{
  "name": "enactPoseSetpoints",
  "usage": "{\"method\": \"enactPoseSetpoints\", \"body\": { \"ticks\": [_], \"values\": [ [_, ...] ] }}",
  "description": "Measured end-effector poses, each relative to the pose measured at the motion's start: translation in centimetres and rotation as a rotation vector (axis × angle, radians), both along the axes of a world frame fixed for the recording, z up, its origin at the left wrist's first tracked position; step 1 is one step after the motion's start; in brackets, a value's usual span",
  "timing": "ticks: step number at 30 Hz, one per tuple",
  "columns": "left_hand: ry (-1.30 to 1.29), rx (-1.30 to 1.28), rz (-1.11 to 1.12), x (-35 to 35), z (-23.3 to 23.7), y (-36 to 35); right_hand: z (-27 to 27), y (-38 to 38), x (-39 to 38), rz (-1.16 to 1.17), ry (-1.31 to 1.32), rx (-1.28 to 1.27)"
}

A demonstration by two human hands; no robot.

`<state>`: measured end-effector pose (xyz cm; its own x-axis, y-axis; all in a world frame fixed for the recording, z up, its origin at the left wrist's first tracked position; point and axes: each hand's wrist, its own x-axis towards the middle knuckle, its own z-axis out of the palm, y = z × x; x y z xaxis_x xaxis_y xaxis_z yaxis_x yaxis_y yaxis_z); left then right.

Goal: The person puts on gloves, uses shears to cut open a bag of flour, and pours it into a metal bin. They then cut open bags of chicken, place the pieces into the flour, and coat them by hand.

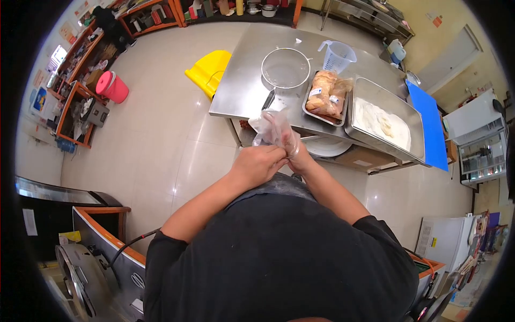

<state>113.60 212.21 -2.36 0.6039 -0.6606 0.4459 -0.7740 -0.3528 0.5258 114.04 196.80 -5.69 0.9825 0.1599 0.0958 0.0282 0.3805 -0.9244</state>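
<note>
A clear plastic glove (pixel 264 126) covers my right hand (pixel 289 144), its loose fingertips crumpled and pointing away from me. Through the film, my right hand's fingers look stretched out and hold nothing visible. My left hand (pixel 261 165) is bare and closed, pinching the glove's cuff at my right wrist. Both hands are in front of my body, just short of the steel table (pixel 244 88). Beyond them on that table lie a round mesh strainer (pixel 286 68) with a dark handle and a metal tray (pixel 323 119) of bagged raw meat (pixel 325 95).
Right of the meat stands a deep steel pan (pixel 360 129) of white flour (pixel 380 124). A measuring jug (pixel 339 56) is behind the meat, and a blue board (pixel 427 126) lies at the table's right end. A yellow bin (pixel 208 72) and a pink bin (pixel 112 87) stand left.
</note>
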Motion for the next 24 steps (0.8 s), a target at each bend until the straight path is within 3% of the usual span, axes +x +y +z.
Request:
{"method": "enactPoseSetpoints", "body": {
  "ticks": [3,6,7,16,20,24],
  "values": [
    [0.037,0.033,-0.024,-0.2,0.2,0.0,2.5,0.3,-0.6,0.056,0.167,0.110],
    [0.071,0.039,-0.045,-0.1,-0.4,-0.1,-1.1,-1.0,0.4,-0.013,0.068,-0.078],
    [0.084,0.047,-0.047,0.0,-0.5,-0.2,-1.9,-1.1,0.6,-0.012,0.084,0.054],
    [0.123,0.064,-0.071,-0.3,-0.5,-0.8,-2.3,-1.2,0.4,-0.021,0.209,0.389],
    [0.144,0.070,-0.106,-0.4,-0.5,-0.9,-1.5,-1.5,0.2,-0.025,0.278,0.161],
    [0.119,0.077,-0.110,-0.4,-1.0,-0.9,-0.5,-0.3,0.1,0.006,0.109,0.219]
  ]
}}
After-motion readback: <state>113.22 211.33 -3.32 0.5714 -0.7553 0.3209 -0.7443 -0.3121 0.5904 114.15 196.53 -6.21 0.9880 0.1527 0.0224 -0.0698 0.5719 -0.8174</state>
